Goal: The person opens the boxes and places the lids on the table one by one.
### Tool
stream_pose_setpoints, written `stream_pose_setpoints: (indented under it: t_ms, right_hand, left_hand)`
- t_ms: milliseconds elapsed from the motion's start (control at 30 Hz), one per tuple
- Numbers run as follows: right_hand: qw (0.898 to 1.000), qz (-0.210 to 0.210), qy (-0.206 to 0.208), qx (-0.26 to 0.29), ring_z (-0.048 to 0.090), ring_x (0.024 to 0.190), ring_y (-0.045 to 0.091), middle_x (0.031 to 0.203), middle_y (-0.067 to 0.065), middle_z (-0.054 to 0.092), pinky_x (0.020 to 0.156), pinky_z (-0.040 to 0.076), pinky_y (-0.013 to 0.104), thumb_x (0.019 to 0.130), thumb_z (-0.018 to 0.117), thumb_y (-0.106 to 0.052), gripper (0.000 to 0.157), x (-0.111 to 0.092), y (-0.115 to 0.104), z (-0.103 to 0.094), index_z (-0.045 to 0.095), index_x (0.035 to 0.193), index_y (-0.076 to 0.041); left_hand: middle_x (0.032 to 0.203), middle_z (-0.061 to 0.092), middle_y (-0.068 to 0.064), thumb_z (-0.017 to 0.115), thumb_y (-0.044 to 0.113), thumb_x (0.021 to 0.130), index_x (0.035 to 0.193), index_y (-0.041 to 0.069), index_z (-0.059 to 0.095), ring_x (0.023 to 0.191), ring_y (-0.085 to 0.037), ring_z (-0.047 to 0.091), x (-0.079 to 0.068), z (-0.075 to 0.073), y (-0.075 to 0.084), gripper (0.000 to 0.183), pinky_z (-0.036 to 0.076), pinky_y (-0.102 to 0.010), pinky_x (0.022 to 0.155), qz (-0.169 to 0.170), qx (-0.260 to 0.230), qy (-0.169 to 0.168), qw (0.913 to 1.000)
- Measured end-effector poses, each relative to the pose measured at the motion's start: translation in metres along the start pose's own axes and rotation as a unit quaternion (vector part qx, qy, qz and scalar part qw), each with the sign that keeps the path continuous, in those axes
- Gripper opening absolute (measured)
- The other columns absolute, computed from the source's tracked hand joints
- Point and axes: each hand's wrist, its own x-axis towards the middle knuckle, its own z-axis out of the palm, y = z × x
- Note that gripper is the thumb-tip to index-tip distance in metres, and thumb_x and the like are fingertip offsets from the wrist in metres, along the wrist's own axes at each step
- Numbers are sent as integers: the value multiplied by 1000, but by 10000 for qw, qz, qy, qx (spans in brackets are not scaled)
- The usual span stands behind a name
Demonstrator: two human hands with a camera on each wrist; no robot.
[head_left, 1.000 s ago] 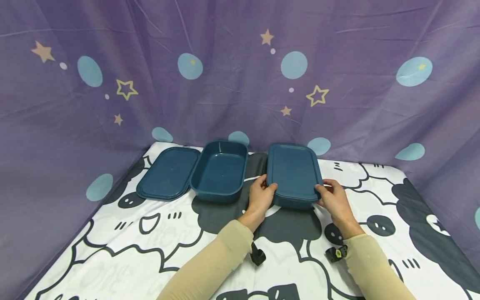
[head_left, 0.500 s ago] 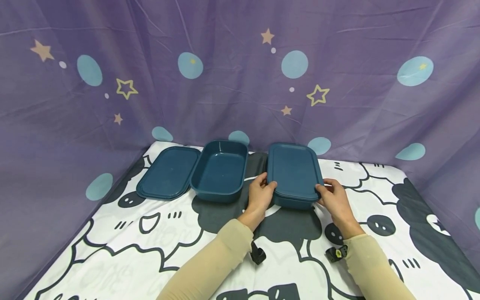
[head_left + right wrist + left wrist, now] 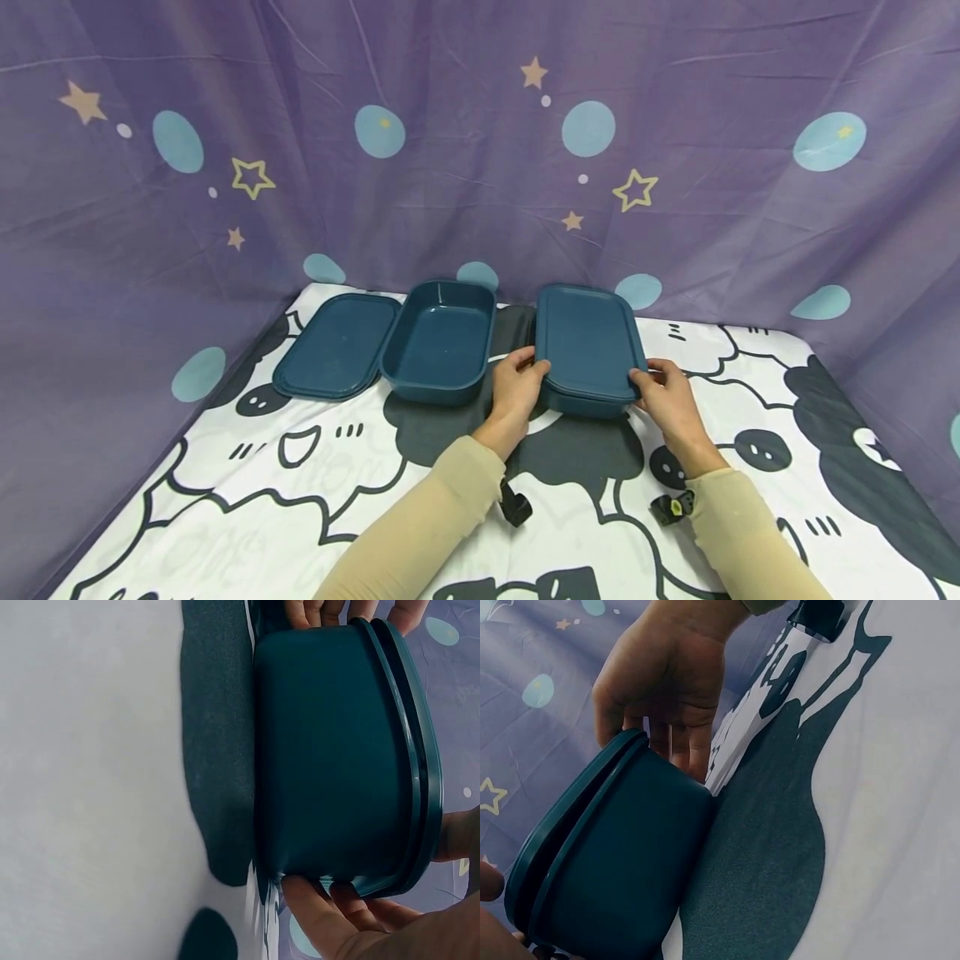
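A dark blue rectangular food container (image 3: 585,407) stands on the cloth at right of centre with a matching lid (image 3: 588,342) on top. In the wrist views a narrow gap shows between lid and container rim on the near side. My left hand (image 3: 516,396) holds the near left corner, thumb on the lid's edge and fingers along the side. My right hand (image 3: 673,408) grips the near right corner the same way, its fingers against the container wall in the right wrist view. To the left, an open container (image 3: 442,346) has nothing visible inside.
A second lid (image 3: 337,346) lies flat at the left, its right edge beside the open container. White cloth (image 3: 300,533) with dark cartoon prints covers the table. A purple patterned curtain (image 3: 465,167) hangs close behind the containers.
My left thumb has shifted slightly left toward the lid's edge. The lid has moved very slightly away from me; my right hand, the open container and the second lid stay put.
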Motion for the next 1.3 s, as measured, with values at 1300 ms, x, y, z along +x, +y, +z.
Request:
stream_pose_setpoints:
  t_ms: [1300]
  right_hand:
    - [9964, -388, 432, -625, 45, 122, 37, 130, 25, 48, 100, 38, 48, 96, 52, -25, 49, -4, -2, -2, 43, 134, 6]
  left_hand:
    - [95, 62, -5, 67, 17, 83, 86, 4, 69, 91, -20, 54, 2, -3, -2, 14, 45, -34, 82, 52, 503, 72, 9987]
